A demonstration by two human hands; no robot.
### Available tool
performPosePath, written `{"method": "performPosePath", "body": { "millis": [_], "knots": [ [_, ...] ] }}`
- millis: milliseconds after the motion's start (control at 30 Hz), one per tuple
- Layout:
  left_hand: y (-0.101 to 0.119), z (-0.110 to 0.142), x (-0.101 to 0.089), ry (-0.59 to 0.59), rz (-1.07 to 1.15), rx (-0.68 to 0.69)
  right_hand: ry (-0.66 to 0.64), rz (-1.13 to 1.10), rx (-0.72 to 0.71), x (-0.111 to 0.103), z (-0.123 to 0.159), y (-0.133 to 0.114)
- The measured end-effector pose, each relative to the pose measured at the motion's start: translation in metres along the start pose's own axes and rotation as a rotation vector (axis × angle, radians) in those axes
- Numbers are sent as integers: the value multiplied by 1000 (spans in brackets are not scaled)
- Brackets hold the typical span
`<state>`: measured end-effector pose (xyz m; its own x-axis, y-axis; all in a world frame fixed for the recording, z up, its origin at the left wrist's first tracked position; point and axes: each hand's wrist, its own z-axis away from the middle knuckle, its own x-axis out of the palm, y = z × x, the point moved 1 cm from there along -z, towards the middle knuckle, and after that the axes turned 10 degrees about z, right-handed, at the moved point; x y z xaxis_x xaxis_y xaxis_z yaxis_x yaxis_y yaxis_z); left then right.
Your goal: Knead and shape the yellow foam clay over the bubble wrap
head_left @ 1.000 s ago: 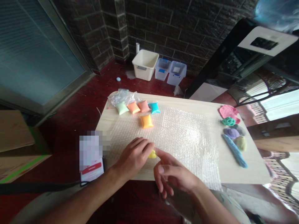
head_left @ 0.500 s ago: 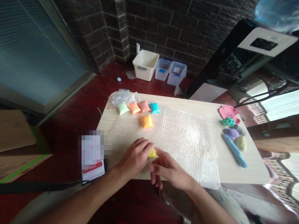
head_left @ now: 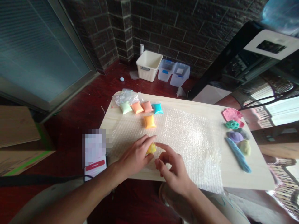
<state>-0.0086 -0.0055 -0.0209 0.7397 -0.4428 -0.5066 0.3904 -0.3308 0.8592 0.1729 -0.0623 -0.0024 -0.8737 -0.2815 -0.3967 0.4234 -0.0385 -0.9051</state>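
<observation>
My left hand (head_left: 137, 154) is closed around a small yellow lump of modelling clay (head_left: 152, 148), mostly covered by the fingers; whether it is still in a wrapper I cannot make out. Just right of it is my right hand (head_left: 174, 165), its thumb and index finger apart and curved. The index fingertip comes close to the yellow clay. Both hands are over the near edge of a bubble wrap sheet (head_left: 182, 133). Beyond them lies an orange-yellow clay packet (head_left: 149, 121). Behind that, in a row, are a pale green packet (head_left: 125, 107), an orange packet (head_left: 137, 107), a salmon packet (head_left: 147, 106) and a blue packet (head_left: 157, 109).
Shaped clay lies at the table's right: a pink piece (head_left: 232, 115), a green piece (head_left: 232, 124), a purple piece (head_left: 234, 136) and a long blue roll (head_left: 238, 155). A clear plastic bag (head_left: 127, 97) rests at the back left corner. Bins (head_left: 149, 67) stand on the floor beyond.
My right hand's fingers have spread from the yellow clay, with thumb and index now wider apart. More of the yellow clay shows beside my left hand. The view has shifted slightly.
</observation>
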Motion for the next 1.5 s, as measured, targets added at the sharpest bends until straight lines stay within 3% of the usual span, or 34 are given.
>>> {"method": "performPosePath", "body": {
  "millis": [400, 600, 767, 1000, 1133, 1267, 1500],
  "knots": [
    [0, 3, 3, 3, 47, -85, 87, 247, -215, -4, 0, 0],
    [2, 2, 0, 46, 24, -102, 44, 376, -289, -7, -2, -4],
    [-3, 2, 1, -47, -16, -107, -48, 306, -360, -11, -3, -3],
    [2, 1, -3, -51, -26, -120, -104, 382, -272, -8, -4, 1],
    [10, 0, -5, -96, -11, -90, -204, 270, -236, -10, -4, 1],
    [11, 2, -5, -76, 2, -92, -205, 156, -248, -13, -5, 0],
    [5, 3, -5, -18, -172, -65, -239, 378, -153, -12, -6, -1]
  ]
}}
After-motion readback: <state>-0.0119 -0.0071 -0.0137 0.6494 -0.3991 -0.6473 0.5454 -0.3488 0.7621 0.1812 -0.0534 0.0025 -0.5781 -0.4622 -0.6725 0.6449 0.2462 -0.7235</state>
